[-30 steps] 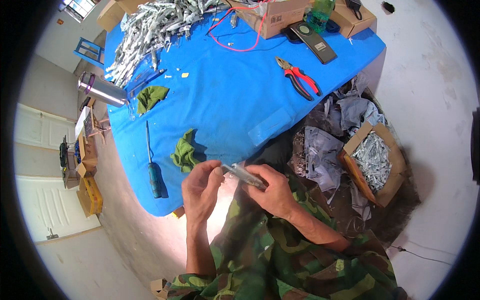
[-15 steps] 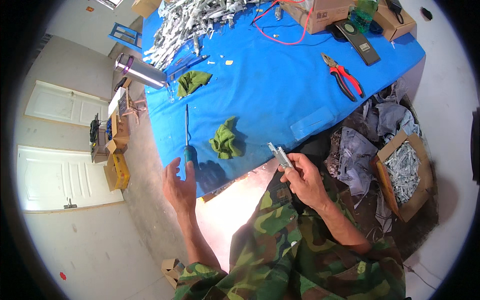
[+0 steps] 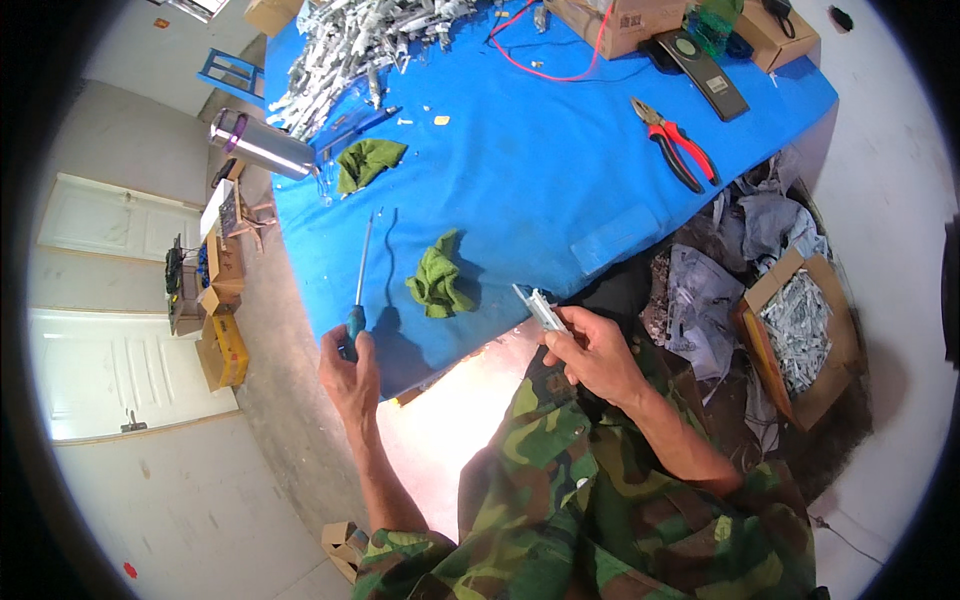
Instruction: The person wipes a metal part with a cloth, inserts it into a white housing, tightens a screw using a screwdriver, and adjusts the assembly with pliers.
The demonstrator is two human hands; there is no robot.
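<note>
My left hand (image 3: 350,377) is closed round the teal handle of a screwdriver (image 3: 358,318), at the table's near left edge. Its thin shaft points away from me, lifted a little off the blue cloth, with its shadow beside it. In my right hand (image 3: 597,357) is a small silvery metal part (image 3: 541,309), long and narrow with a slotted end, pinched between thumb and fingers above my lap. A crumpled green cloth (image 3: 440,277) lies on the table between the two hands.
The blue-covered table (image 3: 500,190) carries a heap of metal parts (image 3: 350,55), a steel flask (image 3: 262,146), another green cloth (image 3: 369,163), red-handled pliers (image 3: 676,145) and a dark flat device (image 3: 704,75). Beside its right edge stands an open carton (image 3: 797,335) of metal pieces.
My left hand has closed on the screwdriver and raised its shaft off the table. The metal part in my right hand has shifted slightly left. The whole view has moved a little.
</note>
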